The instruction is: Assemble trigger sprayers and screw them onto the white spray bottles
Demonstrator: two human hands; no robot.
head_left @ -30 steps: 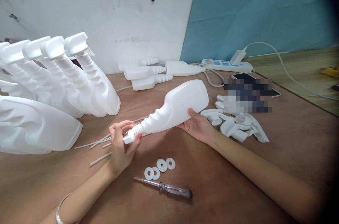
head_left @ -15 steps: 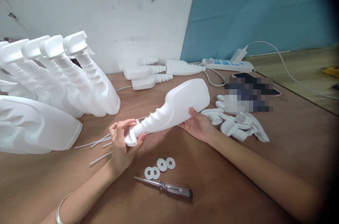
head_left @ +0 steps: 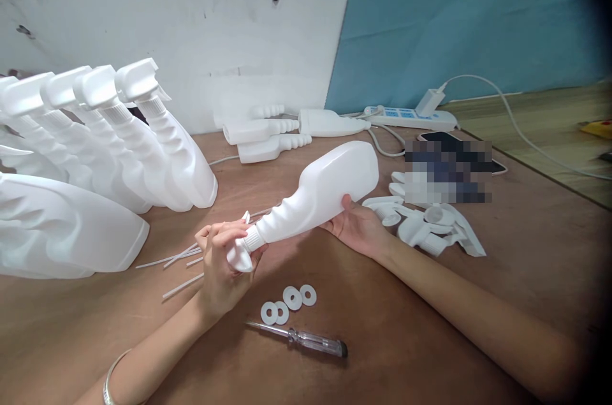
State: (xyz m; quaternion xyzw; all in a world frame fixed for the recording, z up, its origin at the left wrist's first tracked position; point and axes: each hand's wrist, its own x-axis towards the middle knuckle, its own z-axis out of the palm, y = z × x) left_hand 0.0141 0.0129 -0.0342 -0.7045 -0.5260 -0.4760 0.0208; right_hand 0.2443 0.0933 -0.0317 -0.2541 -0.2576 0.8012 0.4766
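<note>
A white spray bottle is held tilted above the brown table, its base up to the right and its neck down to the left. My right hand grips the bottle's body near the base, thumb on the near face. At the neck, my left hand is closed around the white trigger sprayer head, whose ribbed collar sits on the bottle. Parts of the left fingers are hidden behind the head. Thin white tubes lie on the table behind my left hand.
Several bottles with sprayer heads stand at the left. White washers and a screwdriver lie in front. Loose sprayer heads and a phone are at the right; bottles without heads and a power strip lie behind.
My left hand has turned the sprayer head on the neck, so its nozzle end points lower and its trigger shows above. My right hand and the bottle body have stayed nearly still.
</note>
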